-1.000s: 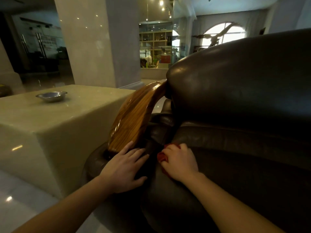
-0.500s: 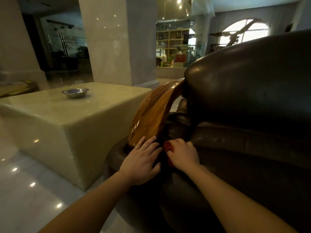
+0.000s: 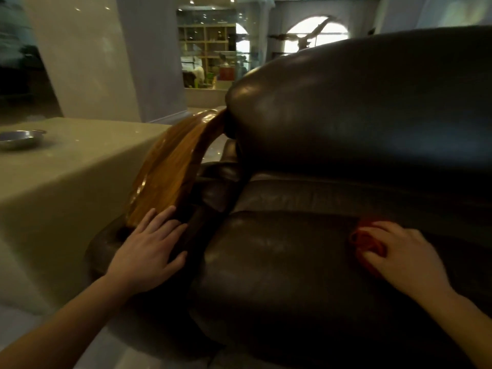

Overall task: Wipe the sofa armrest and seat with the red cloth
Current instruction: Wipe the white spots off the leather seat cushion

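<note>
Bare forearms — no sleeves, rings or watch.

A pale stone table [image 3: 80, 166] is standing at left with a metal dish [image 3: 20, 138] sitting near its far left edge, while a glossy square pillar [image 3: 106, 57] is rising behind it and daylight is coming through an arched window [image 3: 316, 35] beside distant wooden shelves [image 3: 206, 41].

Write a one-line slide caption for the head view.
Right hand presses red cloth on the dark leather seat; left hand rests flat by the wooden armrest.
</note>
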